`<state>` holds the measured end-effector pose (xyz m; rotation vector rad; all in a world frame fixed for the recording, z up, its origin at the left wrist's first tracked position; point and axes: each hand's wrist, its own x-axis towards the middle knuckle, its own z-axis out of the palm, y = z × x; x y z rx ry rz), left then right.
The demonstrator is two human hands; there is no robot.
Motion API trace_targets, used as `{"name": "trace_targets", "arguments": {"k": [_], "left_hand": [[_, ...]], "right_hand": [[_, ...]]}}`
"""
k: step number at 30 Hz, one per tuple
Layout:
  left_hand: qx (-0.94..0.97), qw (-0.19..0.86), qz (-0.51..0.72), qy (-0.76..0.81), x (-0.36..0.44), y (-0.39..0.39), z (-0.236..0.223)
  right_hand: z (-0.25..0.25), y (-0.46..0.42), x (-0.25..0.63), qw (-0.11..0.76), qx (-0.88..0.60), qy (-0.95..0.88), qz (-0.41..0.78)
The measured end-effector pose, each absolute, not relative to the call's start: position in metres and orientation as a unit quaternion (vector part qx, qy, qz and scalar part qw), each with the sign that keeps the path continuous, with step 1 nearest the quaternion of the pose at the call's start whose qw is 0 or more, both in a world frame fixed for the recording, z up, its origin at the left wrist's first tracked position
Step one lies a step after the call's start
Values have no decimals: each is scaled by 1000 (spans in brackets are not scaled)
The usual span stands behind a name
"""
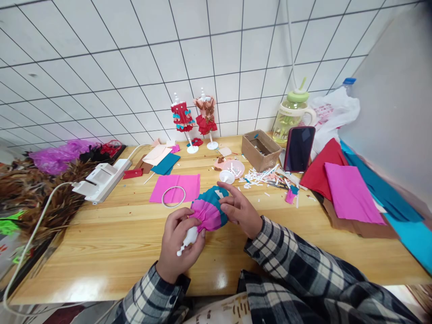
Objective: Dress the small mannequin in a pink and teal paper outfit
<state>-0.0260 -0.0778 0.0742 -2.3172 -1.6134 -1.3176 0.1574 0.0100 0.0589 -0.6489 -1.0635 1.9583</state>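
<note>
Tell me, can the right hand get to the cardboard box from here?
Probably yes. The right hand is at the teal paper's edge, while the left hand grips the white form. Low, loose paper strips lie before the cardboard box, and its top is open.

- The wall (222, 58) is behind the table (118, 252).
- Two little dress stands (182, 118) are on the table, near the wall.
- The box (256, 155) is right of them.
- The bottle (286, 121) is behind the phone (299, 148).
- The bag (332, 108) is right of the bottle.
- Paper strips (263, 176) lie in front of the box.
- The ring (163, 198) is partly on a sheet (194, 186).
- The plug strip (108, 179) is left of the sheet.
</note>
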Motion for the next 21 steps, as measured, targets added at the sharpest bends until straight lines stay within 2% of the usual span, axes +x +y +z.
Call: {"name": "trace_targets", "arguments": {"k": [5,12,18,21], "left_hand": [[-769,17,-399,-499,-26,-79,73],[-795,8,-369,-481,-30,-78,73],[-819,32,-357,-448,-34,-75,77],[-835,34,-342,-430,-37,-76,78]], "right_hand": [[56,8,156,390,-270,-482,737],[54,6,154,344,-266,-498,750],[60,9,160,390,-263,-478,741],[60,8,160,382,-285,-516,712]]}}
